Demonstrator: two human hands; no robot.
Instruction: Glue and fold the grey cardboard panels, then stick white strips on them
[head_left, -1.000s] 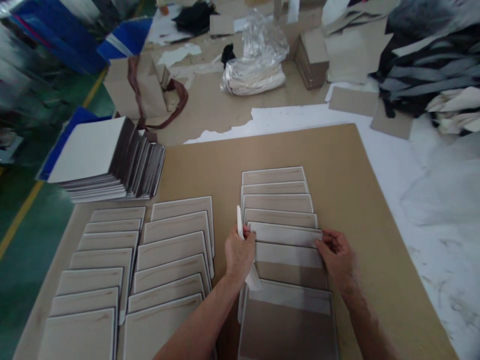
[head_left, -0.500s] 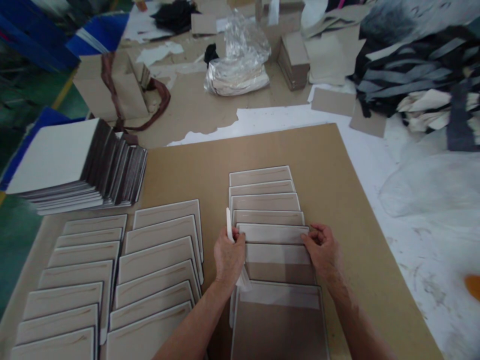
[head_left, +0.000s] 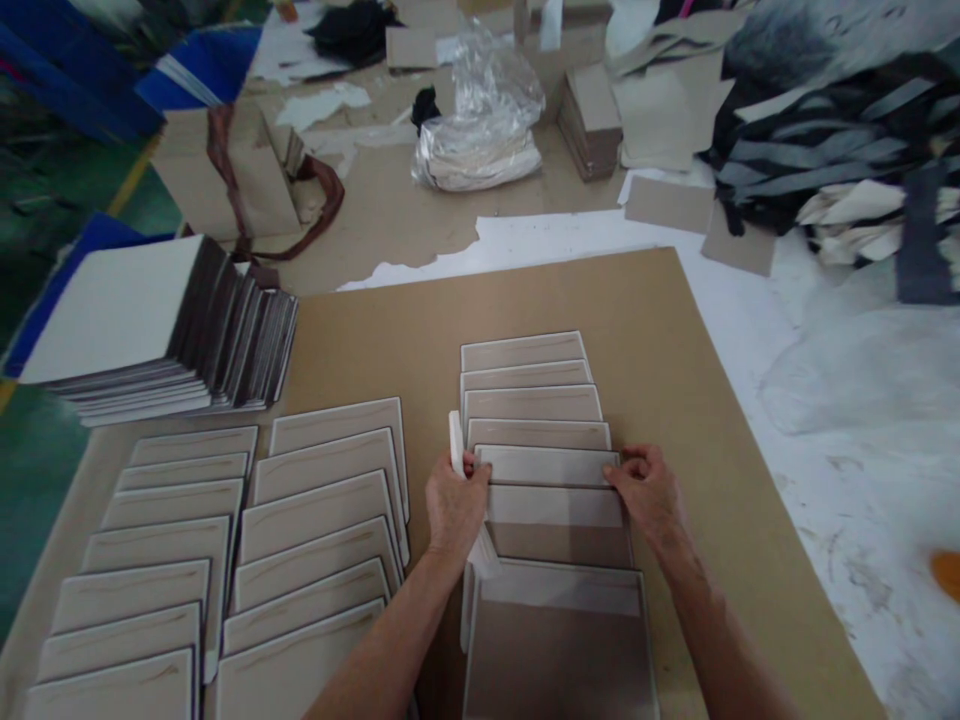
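Observation:
In the head view, overlapping flat beige panels (head_left: pixel 540 435) with pale, dark-lined edges run in a column toward me. My left hand (head_left: pixel 456 505) is closed, its thumb on the left corner of one panel (head_left: pixel 547 467) in the column's middle. A slim white stick (head_left: pixel 456 440) is gripped in the same hand; its wider pale end shows below the palm. The right corner of that panel is pinched between thumb and finger of my right hand (head_left: pixel 649 490). Nearer me lies a larger panel (head_left: pixel 559 650) with a pale strip along its top.
To the left lie two more columns of overlapping panels (head_left: pixel 319 510), with a tall stack of white-faced boards (head_left: pixel 112 310) behind. Brown board (head_left: pixel 720 400) covers the worktop. Farther back are a clear plastic bag (head_left: pixel 480 150), a cardboard block (head_left: pixel 592 120) and dark fabric strips (head_left: pixel 817 150).
Both hands stay at the same panel's corners. The white stick has tilted slightly and moved a little left. The whole view has shifted marginally.

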